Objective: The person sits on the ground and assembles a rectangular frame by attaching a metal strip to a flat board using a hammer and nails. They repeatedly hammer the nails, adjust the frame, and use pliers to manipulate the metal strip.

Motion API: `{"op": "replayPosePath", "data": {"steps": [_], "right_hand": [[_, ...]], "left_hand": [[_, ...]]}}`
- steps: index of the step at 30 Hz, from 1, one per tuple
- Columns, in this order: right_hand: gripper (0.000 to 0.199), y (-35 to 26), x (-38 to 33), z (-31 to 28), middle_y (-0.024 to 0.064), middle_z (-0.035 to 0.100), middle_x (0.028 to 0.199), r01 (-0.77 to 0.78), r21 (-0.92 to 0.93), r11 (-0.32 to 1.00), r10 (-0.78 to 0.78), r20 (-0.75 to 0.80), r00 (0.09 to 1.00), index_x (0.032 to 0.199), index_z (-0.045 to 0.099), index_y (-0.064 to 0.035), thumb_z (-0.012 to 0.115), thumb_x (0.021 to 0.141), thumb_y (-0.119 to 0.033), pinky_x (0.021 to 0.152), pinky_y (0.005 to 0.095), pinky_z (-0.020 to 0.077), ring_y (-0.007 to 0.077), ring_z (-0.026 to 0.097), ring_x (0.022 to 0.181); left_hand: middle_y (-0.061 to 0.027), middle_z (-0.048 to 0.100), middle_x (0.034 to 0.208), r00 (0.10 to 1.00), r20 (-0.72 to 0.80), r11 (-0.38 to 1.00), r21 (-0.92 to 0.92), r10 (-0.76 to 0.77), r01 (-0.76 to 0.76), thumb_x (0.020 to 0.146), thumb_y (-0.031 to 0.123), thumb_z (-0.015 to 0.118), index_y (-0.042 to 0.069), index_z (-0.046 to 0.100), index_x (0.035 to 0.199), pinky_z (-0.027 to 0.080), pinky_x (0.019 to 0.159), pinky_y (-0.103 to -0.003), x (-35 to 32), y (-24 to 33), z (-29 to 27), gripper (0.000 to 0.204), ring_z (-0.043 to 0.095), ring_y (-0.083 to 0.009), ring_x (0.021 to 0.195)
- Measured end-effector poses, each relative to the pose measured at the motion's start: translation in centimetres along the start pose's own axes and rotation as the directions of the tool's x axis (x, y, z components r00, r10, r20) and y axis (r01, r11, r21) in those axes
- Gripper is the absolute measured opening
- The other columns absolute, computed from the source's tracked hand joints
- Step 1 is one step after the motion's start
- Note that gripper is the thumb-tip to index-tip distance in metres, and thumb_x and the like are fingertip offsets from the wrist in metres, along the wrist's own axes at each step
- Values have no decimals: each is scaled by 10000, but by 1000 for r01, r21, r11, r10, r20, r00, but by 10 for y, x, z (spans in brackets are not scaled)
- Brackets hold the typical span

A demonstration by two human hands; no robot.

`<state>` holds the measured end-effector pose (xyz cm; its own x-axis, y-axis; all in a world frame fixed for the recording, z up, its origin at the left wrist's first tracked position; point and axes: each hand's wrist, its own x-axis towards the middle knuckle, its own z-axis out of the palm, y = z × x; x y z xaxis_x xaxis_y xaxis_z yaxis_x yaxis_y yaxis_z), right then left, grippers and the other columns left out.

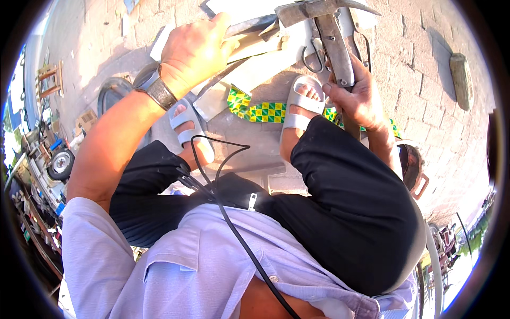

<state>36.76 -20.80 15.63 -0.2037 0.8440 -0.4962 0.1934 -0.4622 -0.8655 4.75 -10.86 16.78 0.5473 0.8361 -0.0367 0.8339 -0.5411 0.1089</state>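
Observation:
My right hand (pixel 357 95) is closed around the handle of a hammer (pixel 334 45). The hammer has a flat striking end and a long curved, pointed end, and its head is raised at the top of the view. My left hand (pixel 194 50) is closed, with a watch on its wrist, on the end of a bent strip of tan and grey sheet (pixel 255 47). Whether the strip is metal or card I cannot tell. Beneath it lies a pale flat board (pixel 265 72). Black looped handles (pixel 313 63), perhaps of shears, show beside the hammer.
A green and yellow checked band (pixel 265 112) lies between my sandalled feet. A stone or wood block (pixel 462 81) rests on the brick paving at right. A round rusty pan (pixel 411 165) is by my right knee. At left are a wheel (pixel 61 164) and a small wooden stool (pixel 49 80).

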Motion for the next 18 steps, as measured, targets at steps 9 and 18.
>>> {"op": "replayPosePath", "data": {"steps": [9, 18], "right_hand": [[492, -1, 0, -9, 27, 665, 950, 80, -150, 985, -86, -35, 996, 1298, 594, 13, 777, 849, -67, 796, 283, 506, 109, 605, 887], [425, -16, -6, -10, 42, 667, 922, 130, -191, 973, -151, -97, 984, 1258, 606, -3, 747, 862, -65, 734, 278, 516, 96, 601, 818]], "left_hand": [[-199, 703, 782, 1000, 24, 998, -57, -2, 3, 868, 309, 759, 98, 621, 1100, 564, 665, -524, -2, 3, -3, 343, 703, -428, 769], [-188, 716, 802, 999, 34, 998, -58, -13, 15, 860, 277, 746, 90, 623, 1121, 578, 686, -509, -2, 3, -2, 344, 718, -408, 790]]}}
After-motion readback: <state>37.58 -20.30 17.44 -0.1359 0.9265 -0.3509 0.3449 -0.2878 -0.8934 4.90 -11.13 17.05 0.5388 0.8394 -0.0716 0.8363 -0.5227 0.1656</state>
